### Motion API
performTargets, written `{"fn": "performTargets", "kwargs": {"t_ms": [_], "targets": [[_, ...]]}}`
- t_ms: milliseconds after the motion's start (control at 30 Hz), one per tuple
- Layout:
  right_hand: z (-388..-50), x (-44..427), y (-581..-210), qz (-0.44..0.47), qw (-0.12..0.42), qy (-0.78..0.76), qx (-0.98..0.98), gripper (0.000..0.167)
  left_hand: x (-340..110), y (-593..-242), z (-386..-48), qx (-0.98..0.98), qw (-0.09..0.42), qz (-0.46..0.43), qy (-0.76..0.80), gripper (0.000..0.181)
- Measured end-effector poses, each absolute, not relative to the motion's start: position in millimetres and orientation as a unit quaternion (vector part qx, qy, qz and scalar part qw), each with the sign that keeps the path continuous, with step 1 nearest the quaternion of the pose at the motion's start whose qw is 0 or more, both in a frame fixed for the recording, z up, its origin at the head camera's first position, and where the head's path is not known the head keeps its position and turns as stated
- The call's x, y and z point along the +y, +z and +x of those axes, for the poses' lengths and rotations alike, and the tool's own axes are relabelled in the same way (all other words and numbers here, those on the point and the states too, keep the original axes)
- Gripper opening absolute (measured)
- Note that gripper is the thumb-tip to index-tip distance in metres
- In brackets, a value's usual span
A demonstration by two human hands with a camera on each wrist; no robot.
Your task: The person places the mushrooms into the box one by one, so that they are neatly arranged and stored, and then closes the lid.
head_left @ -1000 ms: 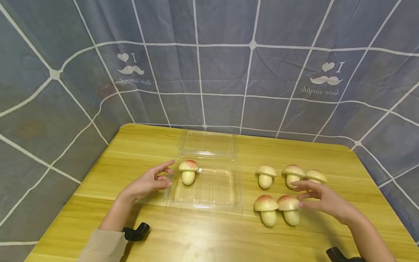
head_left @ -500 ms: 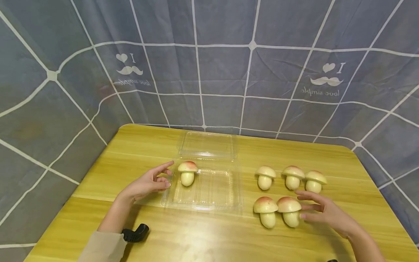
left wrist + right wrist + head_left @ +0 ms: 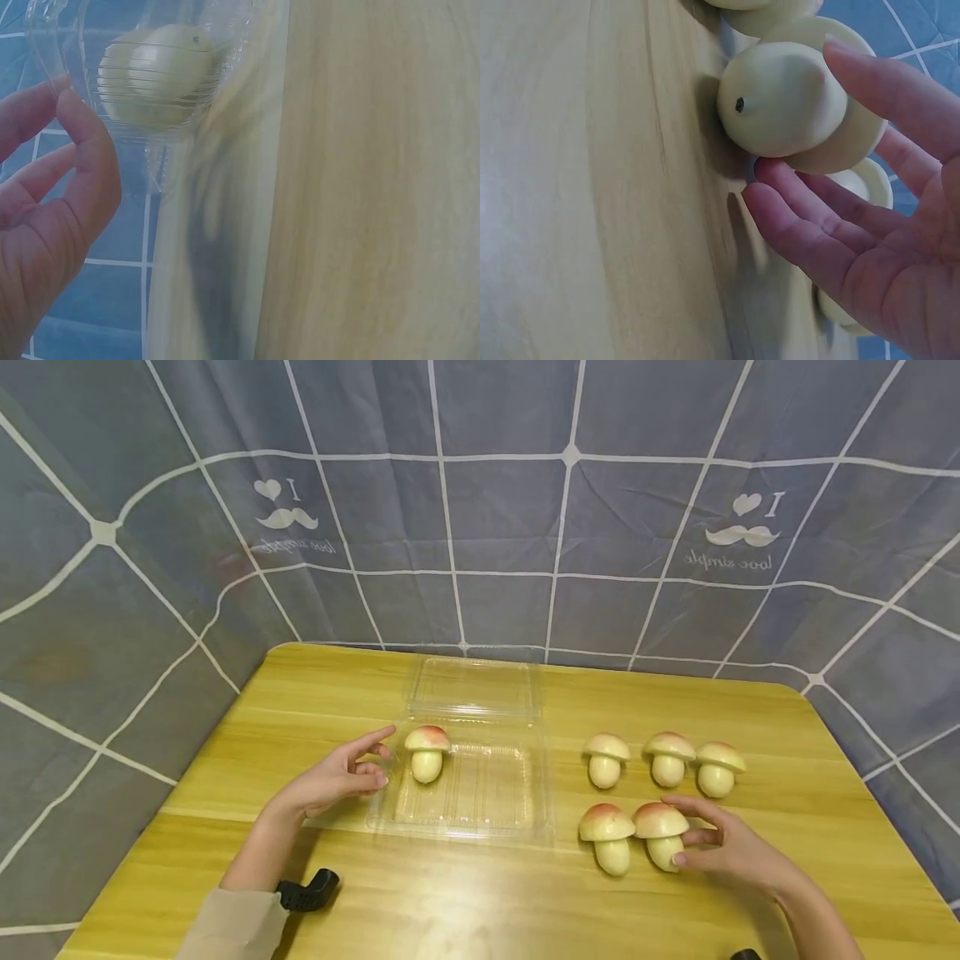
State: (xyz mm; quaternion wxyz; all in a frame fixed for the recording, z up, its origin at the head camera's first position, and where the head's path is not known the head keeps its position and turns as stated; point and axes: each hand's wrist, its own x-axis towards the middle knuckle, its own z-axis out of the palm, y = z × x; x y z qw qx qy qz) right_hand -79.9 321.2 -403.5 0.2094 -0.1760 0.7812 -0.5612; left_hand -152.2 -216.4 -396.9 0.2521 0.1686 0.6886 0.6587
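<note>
My left hand (image 3: 335, 782) is at the left edge of a clear plastic container (image 3: 465, 833), its fingertips at the rim and the index finger nearly straight; the left wrist view shows fingertips (image 3: 66, 94) at the plastic edge. Inside the container's left part lies a mushroom-shaped piece (image 3: 427, 755) with a reddish cap. My right hand (image 3: 738, 852) is around the right side of the front-right mushroom (image 3: 661, 835), thumb by its stem and index finger behind its cap. In the right wrist view, spread fingers flank that mushroom (image 3: 780, 97); firm contact cannot be told.
Another red-capped mushroom (image 3: 607, 839) touches the front-right one on its left. Behind them stand three more mushrooms, one at the left (image 3: 606, 761), one in the middle (image 3: 669, 760) and one at the right (image 3: 717, 769). The container's lid (image 3: 474, 687) lies folded back, near the grey curtain (image 3: 502, 518).
My right hand has moved left and forward around the front-right mushroom, leaving the back-right one in full view. My left hand has stayed beside the container. The head view has shifted slightly.
</note>
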Motion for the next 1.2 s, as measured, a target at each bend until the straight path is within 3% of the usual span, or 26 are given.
{"fn": "performTargets", "kwargs": {"t_ms": [500,867,1200], "targets": [[-78.8,320.1,-402.0,-0.091,0.214,-0.556,0.798,0.081,-218.0,-394.1,-156.0,0.696,0.252,0.172,0.65,0.081],[-78.9,320.5,-409.7,-0.163,0.198,-0.568,0.782,0.071,-216.8,-395.0,-155.7,0.7,0.259,0.178,0.642,0.08],[-81.3,324.7,-411.8,-0.158,0.207,-0.586,0.767,0.068,-216.4,-393.9,-155.2,0.701,0.26,0.172,0.641,0.08]]}}
